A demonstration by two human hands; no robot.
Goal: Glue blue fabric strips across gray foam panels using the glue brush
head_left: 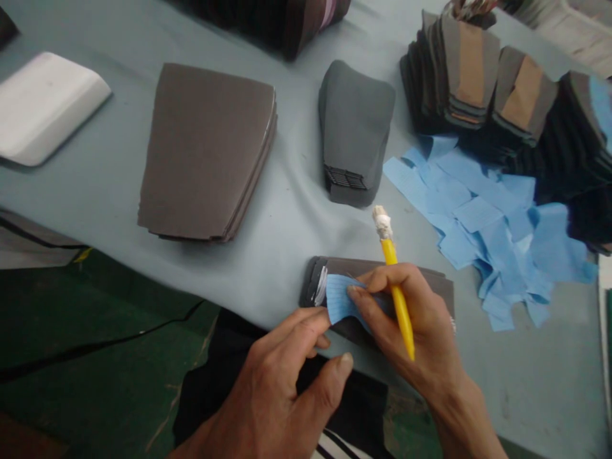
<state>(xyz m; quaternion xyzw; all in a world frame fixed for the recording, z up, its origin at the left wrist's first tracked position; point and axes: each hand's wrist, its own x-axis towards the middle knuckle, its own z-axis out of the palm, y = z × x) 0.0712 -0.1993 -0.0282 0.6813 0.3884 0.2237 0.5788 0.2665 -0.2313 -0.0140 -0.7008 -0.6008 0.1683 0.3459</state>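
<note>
A small blue fabric piece [340,298] lies over a dark grey folded bundle [437,282] at the table's front edge. My right hand [411,319] pinches the blue piece between thumb and fingers. Tucked in that same hand is a yellow pen-like stick [402,312], its whitish end pointing up and away. My left hand [291,370] is open, thumb spread from the fingers, with fingertips at the blue piece's left edge. White threads or marks show at the bundle's left end. My right hand hides part of the bundle.
Left of centre is a stack of brown-grey cut panels [210,153]. A grey folded bundle [356,127] lies behind my hands. Loose blue pieces [492,223] spread rightward, below banded dark stacks [471,70]. A white object [48,108] sits far left.
</note>
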